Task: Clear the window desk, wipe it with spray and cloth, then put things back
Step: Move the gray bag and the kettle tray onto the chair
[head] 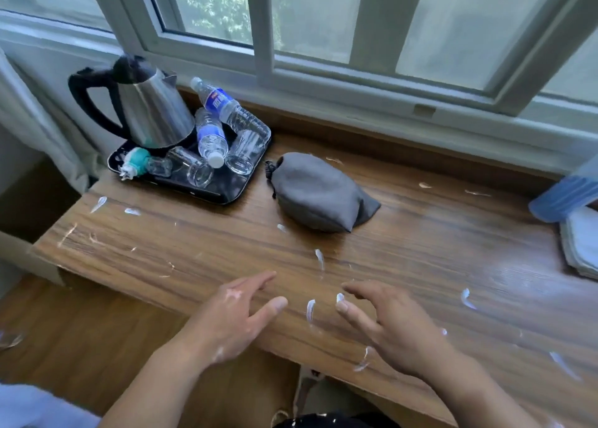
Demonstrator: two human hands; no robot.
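Wooden bench [226,243] under the window, top streaked with white smears [310,309] from left edge to right.

Left hand [239,311] at 6 o'clock over the near edge: palm down, grip spread, fingers straight and aimed toward 1 o'clock, holding nothing. White flecks on the back of it.

Right hand [388,321] just beside it, toward 5 o'clock: palm down, grip spread with fingers loosely bent, aimed toward 10 o'clock, holding nothing. Contact with the wood not clear for either hand.

Black tray [226,194] at 10 o'clock on the far left corner. On it: steel kettle [152,110] upright at the back, two water bottles [210,139] lying over on their sides, clear glasses [241,159] tipped over, a small teal-and-white item [136,163] at the left rim, kind not legible.

Grey drawstring pouch [317,191] at 12 o'clock, near the tray's right side but apart from it.

Blue spray bottle [563,194] at 3 o'clock, cut off by the frame edge. Folded cloth [579,243] just beside it, toward 4 o'clock.
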